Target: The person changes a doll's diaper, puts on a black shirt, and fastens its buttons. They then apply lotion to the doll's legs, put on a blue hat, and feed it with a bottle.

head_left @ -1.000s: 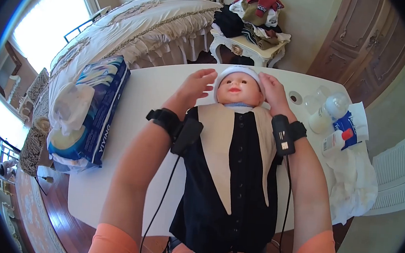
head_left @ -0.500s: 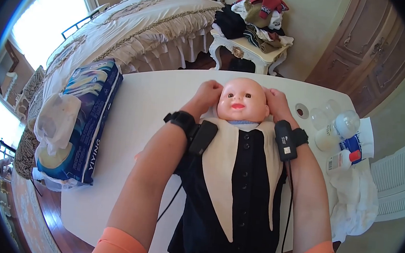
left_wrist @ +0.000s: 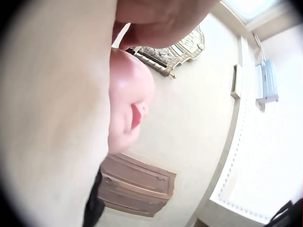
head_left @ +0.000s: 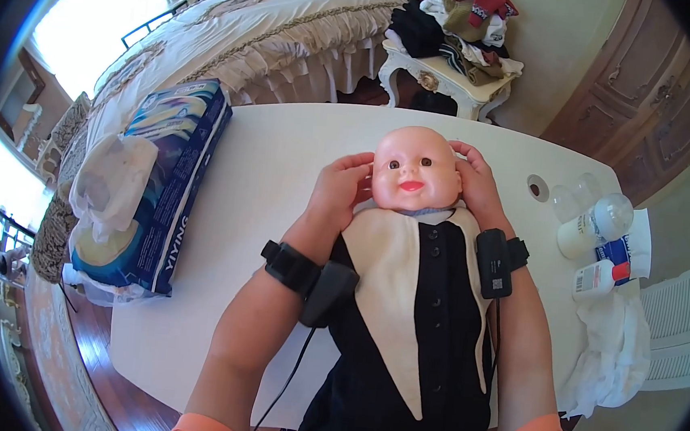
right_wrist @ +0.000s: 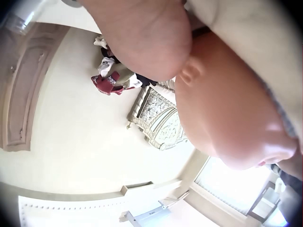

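Note:
A baby doll with a bare head lies face up on the white table, dressed in a black and cream buttoned garment. My left hand is at the head's left side in the head view, fingers loosely bent with their tips by the cheek. Along the other side my right hand rests, its fingers reaching up past the ear. In the right wrist view the heel of that hand overlaps the doll's ear. The back of the head is hidden, and no cap shows in the current frames.
A blue diaper pack with wipes on top lies at the table's left. On the right stand a baby bottle, a white bottle with a red cap and a white cloth. Clothes are piled on a stand behind.
The white cap has come off the doll's head and out of sight. My hands went from the cap's edges to behind the head, then the left fingers loosened beside it.

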Available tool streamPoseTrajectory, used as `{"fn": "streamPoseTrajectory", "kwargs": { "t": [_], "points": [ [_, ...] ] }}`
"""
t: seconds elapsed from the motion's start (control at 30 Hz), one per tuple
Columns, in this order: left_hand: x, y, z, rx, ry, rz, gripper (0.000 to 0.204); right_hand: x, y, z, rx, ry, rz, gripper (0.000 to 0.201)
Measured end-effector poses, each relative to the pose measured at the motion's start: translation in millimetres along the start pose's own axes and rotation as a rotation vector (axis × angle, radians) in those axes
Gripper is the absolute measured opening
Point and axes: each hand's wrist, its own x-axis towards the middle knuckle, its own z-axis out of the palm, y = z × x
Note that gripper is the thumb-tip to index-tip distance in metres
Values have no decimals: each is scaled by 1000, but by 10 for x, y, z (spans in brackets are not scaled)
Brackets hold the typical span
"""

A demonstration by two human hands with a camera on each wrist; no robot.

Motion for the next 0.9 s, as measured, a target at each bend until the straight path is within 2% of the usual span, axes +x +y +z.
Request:
{"fn": "streamPoseTrajectory", "kwargs": {
  "t": [0.07,0.13,0.17,0.23,0.27,0.33,0.4,0.47,0.53,0.6,0.63,0.73,0.8,0.9],
  "points": [
    [-1,9,-91,-41,-29,-42,31,13,49,27,-7,-1,6,25],
    [-31,20,-69,-86,-71,-86,36,8,68,28,-252,115,-222,26],
    [-39,27,-50,-43,-113,-126,42,1,77,22,-254,116,-225,26],
    [-66,71,0,2,-163,-170,48,-88,-16,82,-277,105,-351,30],
    [-101,63,6,-48,-210,-160,51,-141,-49,104,-282,110,-347,30],
    [-185,62,29,-98,-252,-155,54,-260,-175,196,-25,-31,-275,38],
    [-251,74,74,-55,-261,-74,61,-321,-240,212,9,-90,-247,42],
    [-253,71,59,-61,-290,-67,62,-370,-276,217,41,-152,-218,47],
    [-239,56,37,-64,-322,-59,64,-396,-293,195,13,-235,-295,67],
    [-217,8,13,-8,-509,148,80,-383,-269,152,67,-294,-318,72],
    [-208,3,10,-9,-511,145,80,-384,-264,138,120,-357,-342,79],
    [-233,27,38,41,-553,183,88,-455,-318,166,141,-353,-302,88],
    [-289,64,76,-57,-501,95,87,-492,-356,179,98,-325,-289,88],
    [-278,50,58,-94,-506,61,86,-547,-420,181,-4,-285,-272,90]
  ]
}}
